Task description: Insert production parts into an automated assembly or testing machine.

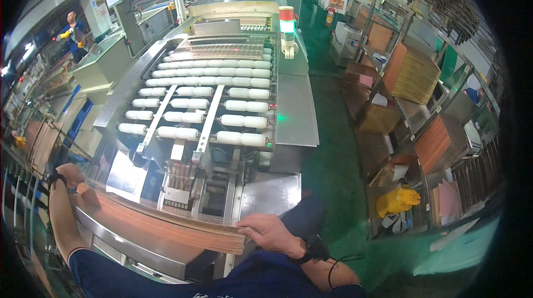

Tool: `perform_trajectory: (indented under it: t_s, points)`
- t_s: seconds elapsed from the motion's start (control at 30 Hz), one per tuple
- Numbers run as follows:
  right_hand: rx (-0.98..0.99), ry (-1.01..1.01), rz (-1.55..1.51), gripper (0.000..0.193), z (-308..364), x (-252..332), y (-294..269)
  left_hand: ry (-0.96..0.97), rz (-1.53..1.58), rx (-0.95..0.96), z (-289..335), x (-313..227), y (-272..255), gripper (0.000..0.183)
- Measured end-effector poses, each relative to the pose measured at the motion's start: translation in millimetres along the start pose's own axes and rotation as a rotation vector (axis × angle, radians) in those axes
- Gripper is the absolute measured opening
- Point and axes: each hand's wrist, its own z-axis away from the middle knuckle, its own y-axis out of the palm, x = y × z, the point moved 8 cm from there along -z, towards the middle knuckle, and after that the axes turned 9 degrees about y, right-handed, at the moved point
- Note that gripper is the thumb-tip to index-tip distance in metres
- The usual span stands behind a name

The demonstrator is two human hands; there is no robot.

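A thick stack of thin copper-coloured sheets (158, 223) is held on edge across the lower part of the head view, close to my body. My left hand (71, 175) is closed at its left end, with the fingers partly hidden. At the right end, my right hand (271, 233) grips the corner, thumb along the upper edge. Just beyond the stack is the infeed of a roller conveyor (214, 71) with rows of white rollers. Farther along the conveyor lies a flat, brownish translucent panel (219, 48).
A signal lamp (287, 26) rises from the machine's right side. Right of the green floor aisle (336, 165), a shelf rack (383, 148) holds copper sheets and yellow gloves (397, 202). A fire extinguisher (330, 17) stands farther back. A co-worker (74, 37) is at the far left.
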Motion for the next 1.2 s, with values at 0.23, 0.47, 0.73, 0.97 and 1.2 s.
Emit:
perform_trajectory:
  t_s: [0.23,0.47,0.73,0.97,1.2]
  points:
    - [-0.010,-0.006,0.025,0.021,-2,2,0,-0.076,0.012,-0.022,47,-50,-4,0.029]
    - [-0.023,0.011,0.025,0.021,2,-2,-4,-0.043,-0.043,-0.065,53,-86,-1,0.033]
    - [-0.048,-0.024,0.075,0.021,-4,-4,-7,-0.045,0.015,-0.050,27,-86,0,0.022]
    - [0.053,-0.113,0.022,0.019,-10,20,3,0.480,-0.468,0.059,1,83,-3,0.017]
    - [-0.062,-0.040,0.119,0.018,2,5,-13,0.081,-0.160,-0.039,11,-65,-15,0.023]
